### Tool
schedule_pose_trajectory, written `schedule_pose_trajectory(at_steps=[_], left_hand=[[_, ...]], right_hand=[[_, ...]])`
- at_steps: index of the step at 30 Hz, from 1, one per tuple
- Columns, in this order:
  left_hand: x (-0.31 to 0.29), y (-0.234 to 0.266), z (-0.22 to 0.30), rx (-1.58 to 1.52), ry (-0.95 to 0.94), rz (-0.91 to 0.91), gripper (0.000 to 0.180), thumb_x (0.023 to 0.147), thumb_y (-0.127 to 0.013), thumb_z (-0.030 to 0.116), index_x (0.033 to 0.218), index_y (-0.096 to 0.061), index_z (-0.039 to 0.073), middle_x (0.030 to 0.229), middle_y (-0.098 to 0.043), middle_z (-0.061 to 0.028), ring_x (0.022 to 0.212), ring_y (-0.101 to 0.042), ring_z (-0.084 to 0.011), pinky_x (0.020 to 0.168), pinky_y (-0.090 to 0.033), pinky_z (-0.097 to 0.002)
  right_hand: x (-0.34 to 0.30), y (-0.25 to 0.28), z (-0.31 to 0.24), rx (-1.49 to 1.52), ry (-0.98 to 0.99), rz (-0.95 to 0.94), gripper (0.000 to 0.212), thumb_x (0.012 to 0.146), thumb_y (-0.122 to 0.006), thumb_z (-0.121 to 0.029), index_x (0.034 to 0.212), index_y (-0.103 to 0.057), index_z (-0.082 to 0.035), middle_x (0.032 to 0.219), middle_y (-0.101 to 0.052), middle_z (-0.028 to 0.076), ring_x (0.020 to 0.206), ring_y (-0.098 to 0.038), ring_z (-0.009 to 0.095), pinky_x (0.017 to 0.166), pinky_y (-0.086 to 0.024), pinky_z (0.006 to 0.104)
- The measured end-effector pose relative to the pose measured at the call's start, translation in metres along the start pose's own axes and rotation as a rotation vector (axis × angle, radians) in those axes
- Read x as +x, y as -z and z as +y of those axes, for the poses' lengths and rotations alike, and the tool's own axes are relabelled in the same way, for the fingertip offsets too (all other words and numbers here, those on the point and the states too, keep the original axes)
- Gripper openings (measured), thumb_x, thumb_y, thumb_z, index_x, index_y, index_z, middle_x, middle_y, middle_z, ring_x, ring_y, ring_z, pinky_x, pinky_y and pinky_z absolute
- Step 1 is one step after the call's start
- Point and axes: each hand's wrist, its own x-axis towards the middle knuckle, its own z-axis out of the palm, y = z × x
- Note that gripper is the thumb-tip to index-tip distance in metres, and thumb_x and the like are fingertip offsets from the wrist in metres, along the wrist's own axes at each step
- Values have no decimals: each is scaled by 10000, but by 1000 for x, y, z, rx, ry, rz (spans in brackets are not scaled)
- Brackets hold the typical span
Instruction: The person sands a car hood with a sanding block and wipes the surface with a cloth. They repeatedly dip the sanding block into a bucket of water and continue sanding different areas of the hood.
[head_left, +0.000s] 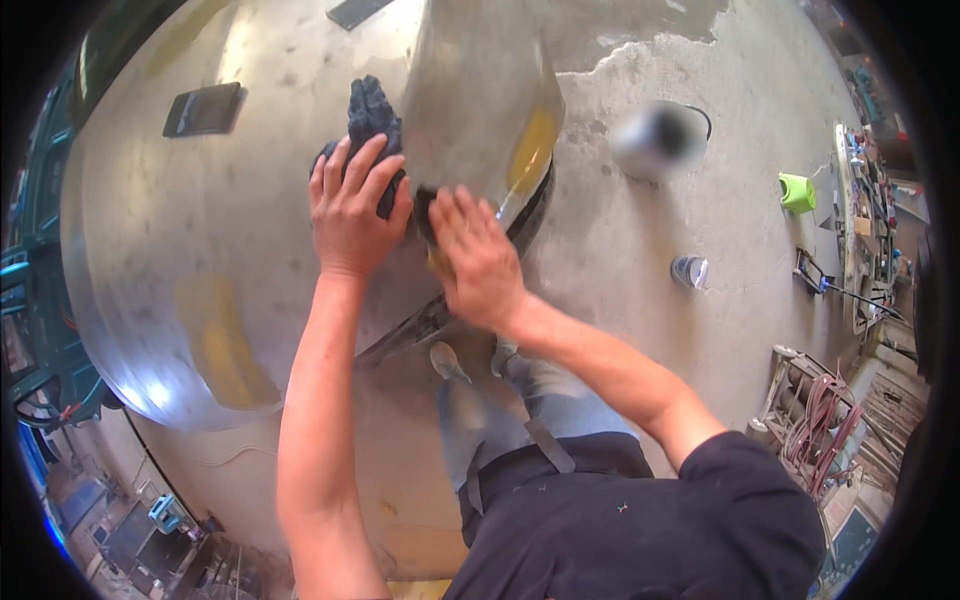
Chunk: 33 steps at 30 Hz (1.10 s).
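Curved metal panel [270, 190]: hand placement and surroundings

The panel is directly in front of the person, filling the upper left and centre of the head view. Its bare grey surface carries one yellow patch [226, 345] at the lower left and a second yellow area [533, 145] near the right edge.

Left hand [352, 215]: laid over a bunched dark cloth [371, 105] on the panel. Fingers are slightly apart and point away from the body; whether they grip the cloth cannot be told.

Right hand [480, 255]: set just beside the left, fingers extended and close together over a dark pad [425, 206]. The pad is partly covered; whether it is gripped or only pressed cannot be told.

Other items on the panel: a dark rectangular device [203, 110], left of the cloth, and a flat grey piece [358, 10] at the upper edge.

Floor, right of the panel: a blurred, pale round container [640, 145], a small can [690, 271] and a bright green container [797, 192].
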Motion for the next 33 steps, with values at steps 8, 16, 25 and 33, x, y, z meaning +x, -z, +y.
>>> schedule_pose_trajectory(at_steps=[8, 16, 25, 33], left_hand=[[0, -2, -1, -21, -1, 4, 282, 986, -809, 269, 1265, -828, 230, 1516, -744, 21, 1452, -627, -344, 1276, -438, -537], [0, -4, -3, -15, 1, -4, 284, 987, -807, 255, 1269, -824, 227, 1518, -740, 19, 1452, -627, -347, 1269, -448, -541], [2, -7, -5, -14, 4, -3, 284, 991, -806, 270, 1272, -824, 228, 1522, -739, 18, 1462, -621, -344, 1279, -437, -536], [-8, -3, -4, 44, -11, 16, 381, 999, -804, 303, 1377, -801, 249, 1583, -706, 23, 1513, -591, -308, 1323, -380, -544]], right_hand=[[-9, 2, -3, 16, -27, -31, 752, 972, -738, -233, 1670, -568, -11, 1774, -517, 180, 1699, -399, 387, 1392, -281, 566], [-7, 6, 8, 70, -15, 6, 695, 1000, -762, -291, 1626, -617, -26, 1749, -549, 163, 1669, -442, 384, 1381, -289, 581], [-24, 0, 5, -81, 71, -36, 686, 995, -766, -303, 1618, -627, -52, 1720, -578, 148, 1631, -478, 415, 1324, -381, 611], [18, 52, 40, 88, -85, 231, 565, 1117, -671, -210, 1637, -587, -6, 1682, -609, 211, 1629, -486, 439, 1333, -379, 561]])
